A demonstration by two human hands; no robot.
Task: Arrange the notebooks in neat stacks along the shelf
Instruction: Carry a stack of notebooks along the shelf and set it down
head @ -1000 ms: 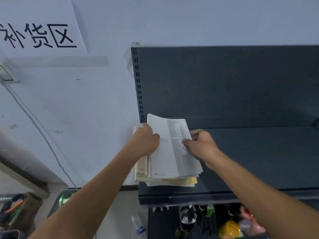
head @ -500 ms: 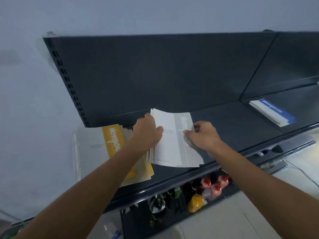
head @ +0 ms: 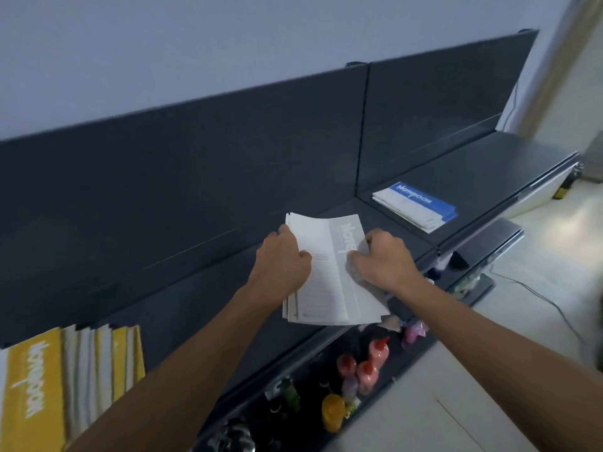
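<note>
A small bundle of grey-and-white notebooks (head: 329,278) is held over the middle of the dark shelf (head: 202,298). My left hand (head: 284,259) grips its left edge and my right hand (head: 381,259) grips its right side. An untidy pile of yellow-and-white notebooks (head: 65,380) lies fanned out at the shelf's left end. On the right section of the shelf lies a neat stack of blue-and-white notebooks (head: 414,205).
The shelf's dark back panel (head: 195,177) rises behind the hands. Below the shelf, a lower level holds small bottles and toys (head: 365,367). A pale floor with a thin cable (head: 541,298) lies at the right.
Both hands have carried the grey notebooks rightward off the yellow pile, along the shelf. The view has swung right, so the blue stack is now closer.
</note>
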